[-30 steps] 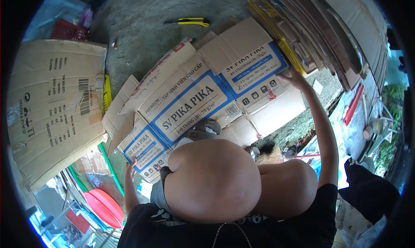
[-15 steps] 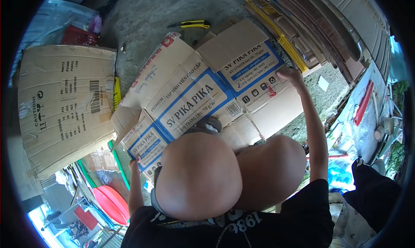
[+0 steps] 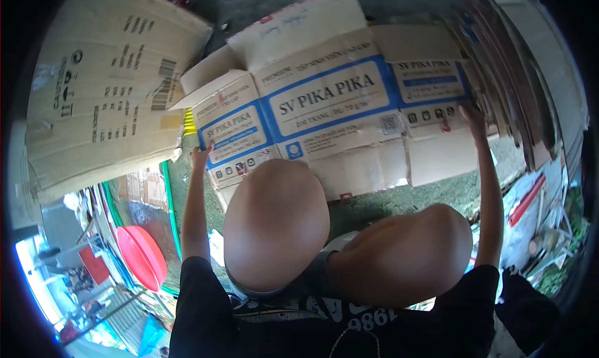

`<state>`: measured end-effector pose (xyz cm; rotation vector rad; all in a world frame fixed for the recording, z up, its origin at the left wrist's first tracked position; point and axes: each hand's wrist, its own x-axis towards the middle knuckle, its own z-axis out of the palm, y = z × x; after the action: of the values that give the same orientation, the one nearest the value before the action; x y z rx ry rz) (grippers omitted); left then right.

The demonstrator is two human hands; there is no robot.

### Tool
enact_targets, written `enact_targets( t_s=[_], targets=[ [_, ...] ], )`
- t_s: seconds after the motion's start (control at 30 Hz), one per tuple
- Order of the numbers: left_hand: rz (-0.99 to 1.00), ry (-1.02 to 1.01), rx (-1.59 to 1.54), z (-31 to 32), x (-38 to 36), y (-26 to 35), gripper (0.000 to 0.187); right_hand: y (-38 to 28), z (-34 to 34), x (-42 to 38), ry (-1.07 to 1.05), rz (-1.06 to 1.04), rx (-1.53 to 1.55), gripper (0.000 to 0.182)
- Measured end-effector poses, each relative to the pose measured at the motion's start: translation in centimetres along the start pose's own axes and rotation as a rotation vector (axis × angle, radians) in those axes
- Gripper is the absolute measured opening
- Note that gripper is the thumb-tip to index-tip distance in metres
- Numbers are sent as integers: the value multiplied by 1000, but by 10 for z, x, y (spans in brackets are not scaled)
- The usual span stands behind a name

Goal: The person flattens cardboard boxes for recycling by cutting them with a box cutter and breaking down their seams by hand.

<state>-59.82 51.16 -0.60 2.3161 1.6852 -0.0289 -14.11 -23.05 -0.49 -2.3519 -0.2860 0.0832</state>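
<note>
An opened-out cardboard box (image 3: 331, 102), printed "SV PIKA PIKA" in blue and black, spreads across the middle of the view beyond my knees. Its flaps stand out along the far and near sides. My left hand (image 3: 199, 155) grips the left panel at its outer edge, fingers partly behind the cardboard. At the opposite end, my right hand (image 3: 474, 116) holds the right panel's edge, its fingers mostly hidden.
A large printed carton (image 3: 112, 90) is at the left. Flattened cardboard sheets (image 3: 524, 77) stand stacked at the right. A red basin (image 3: 142, 257) and a green hose (image 3: 170, 202) lie lower left; a red bar (image 3: 527, 200) is at the right.
Both hands have moved the cardboard box, which was slanted and now runs nearly level across the view. The yellow-and-black utility knife beyond it no longer shows. The camera view has shifted too.
</note>
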Motion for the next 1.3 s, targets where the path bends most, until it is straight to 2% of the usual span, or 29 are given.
enact_targets(
  t_s=[0.07,0.1,0.13,0.17,0.23,0.27,0.33,0.37,0.43,0.47,0.5,0.57,0.63,0.7,0.73,0.77,0.83,0.93,1.0,1.03,1.1,1.13,1.17,1.23,1.27,1.3],
  targets=[
    [148,50,-138,-2,-6,-3,80,-6,-3,3,-29,-120,-13,49],
    [191,-4,-128,-4,-1,-4,78,-14,-6,1,-45,-170,-33,49],
    [241,-55,-120,-6,9,1,76,-5,-8,3,-61,-125,-114,47],
    [227,-41,-129,-16,11,16,76,-14,-8,-4,2,-120,-159,44],
    [10,-418,-669,-46,12,47,64,-48,-4,-30,199,-137,-207,41],
    [-1,-412,-673,-43,31,45,64,-65,-2,-40,191,-146,-205,41],
    [-139,-447,-1088,-38,70,40,60,-96,2,-54,369,-153,-577,43],
    [-136,-445,-1090,-37,83,40,60,-113,4,-56,373,-154,-575,43],
    [-84,-385,-1183,-41,99,58,59,-152,6,-57,283,-236,-630,45],
    [-133,-399,-1172,-42,109,65,62,-174,8,-52,266,-343,-618,40],
    [-131,-403,-1173,-43,121,65,62,-206,10,-47,268,-341,-621,40],
    [-360,-500,-1292,-38,137,62,67,-285,18,-36,21,-482,-586,37],
    [-309,-497,-1379,-57,117,76,62,-354,41,-24,-90,-608,-511,33],
    [78,-715,-1434,-70,106,79,55,-414,70,-12,-158,-794,-449,31],
    [316,-889,-1381,-80,106,72,49,-438,89,-4,-163,-851,-375,31],
    [319,-888,-1390,-93,94,75,49,-462,107,4,-168,-911,-299,31],
    [198,-836,-1266,-122,59,90,50,-509,143,17,-116,-1019,-185,30],
    [153,-722,-1350,-155,24,97,51,-542,190,60,-61,-1070,-273,40],
    [79,-753,-1401,-172,19,90,52,-569,192,74,-702,-351,-314,58],
    [5,-789,-1456,-177,16,87,54,-582,179,71,-701,-351,-311,58],
    [50,-776,-1467,-185,10,78,55,-604,147,63,-1176,-160,-366,69],
    [95,-766,-1479,-189,7,75,56,-600,140,63,-1259,-224,-373,72],
    [105,-768,-1479,-195,1,72,56,-590,138,67,-1250,-224,-372,72],
    [114,-823,-1366,-209,-11,64,50,-559,144,69,-1218,-540,-450,77],
    [125,-901,-1311,-214,-10,60,49,-546,143,68,-1218,-536,-446,77],
    [129,-901,-1308,-210,-4,53,49,-538,139,61,-1278,-412,-164,81]
  ],
)
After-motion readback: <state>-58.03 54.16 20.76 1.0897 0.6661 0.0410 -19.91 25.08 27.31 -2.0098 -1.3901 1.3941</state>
